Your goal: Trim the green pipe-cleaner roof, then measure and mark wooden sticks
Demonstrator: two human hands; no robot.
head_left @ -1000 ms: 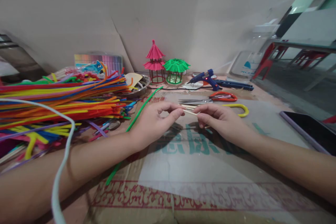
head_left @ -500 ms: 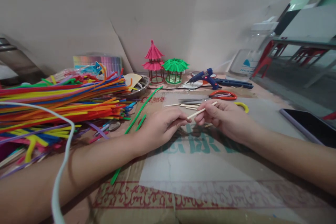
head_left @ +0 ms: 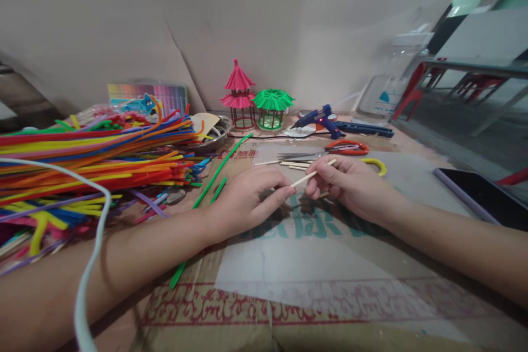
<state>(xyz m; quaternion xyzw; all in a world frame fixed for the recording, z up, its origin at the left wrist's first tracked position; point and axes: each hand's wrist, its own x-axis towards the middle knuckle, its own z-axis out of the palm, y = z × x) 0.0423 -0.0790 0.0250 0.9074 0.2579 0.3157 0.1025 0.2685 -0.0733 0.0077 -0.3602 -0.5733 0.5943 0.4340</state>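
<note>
Between my hands is a short pale wooden stick [head_left: 303,179], tilted up to the right. My left hand [head_left: 256,198] pinches its lower end between thumb and finger. The fingers of my right hand [head_left: 342,181] are closed on its upper part, with the tip poking out above. Just behind the hands lie several more wooden sticks [head_left: 291,164]. Beyond them are orange-handled scissors [head_left: 346,147], and a yellow handle loop [head_left: 376,165] shows behind my right hand. A translucent sheet [head_left: 264,269] lies beneath my hands on printed cardboard [head_left: 181,308].
Colourful pipe cleaners [head_left: 99,143] are heaped at left, near a white cable [head_left: 103,209] crossing my left forearm. A green pipe cleaner [head_left: 223,170] lies beside my left hand. Behind stand a pink pagoda [head_left: 239,91], a green-roofed pavilion [head_left: 273,104] and a glue gun [head_left: 319,120]. A phone [head_left: 487,198] lies right.
The view has shifted slightly. Both hands still hold the wooden stick in nearly the same pose; my left thumb now lies straighter along its lower end.
</note>
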